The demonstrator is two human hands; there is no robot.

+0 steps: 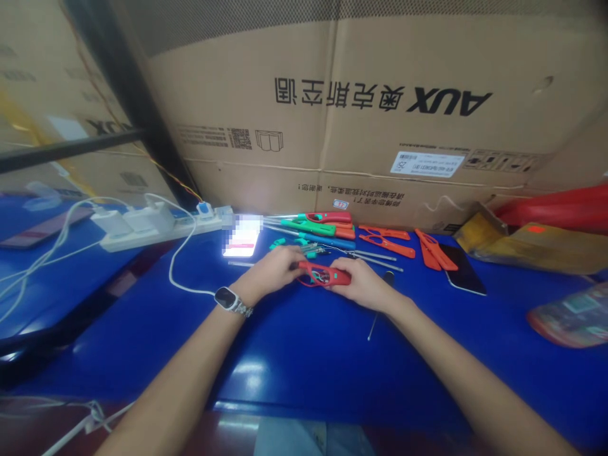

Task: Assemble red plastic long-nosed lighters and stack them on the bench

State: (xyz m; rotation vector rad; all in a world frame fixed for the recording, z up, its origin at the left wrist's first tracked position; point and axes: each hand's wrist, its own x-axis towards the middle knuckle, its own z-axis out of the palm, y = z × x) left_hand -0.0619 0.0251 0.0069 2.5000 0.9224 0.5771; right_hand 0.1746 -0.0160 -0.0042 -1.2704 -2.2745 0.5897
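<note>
My left hand (274,270) and my right hand (358,280) meet over a red lighter body (323,276) lying on the blue table (304,354). Each hand has its fingers closed on one end of it, the left at the nozzle end, the right at the handle end. Its open side shows teal and metal parts inside. A wristwatch (227,297) sits on my left wrist. Just behind my hands lie several long-nosed lighters (317,225) in red, green and blue, with loose red shell halves (386,241) to their right.
A lit phone (242,238) lies behind my left hand, cabled to a white power strip (142,229) with chargers. A dark phone (462,270) lies right. A screwdriver (380,304) rests under my right wrist. A large cardboard box (361,126) walls the back; packets (536,244) sit far right.
</note>
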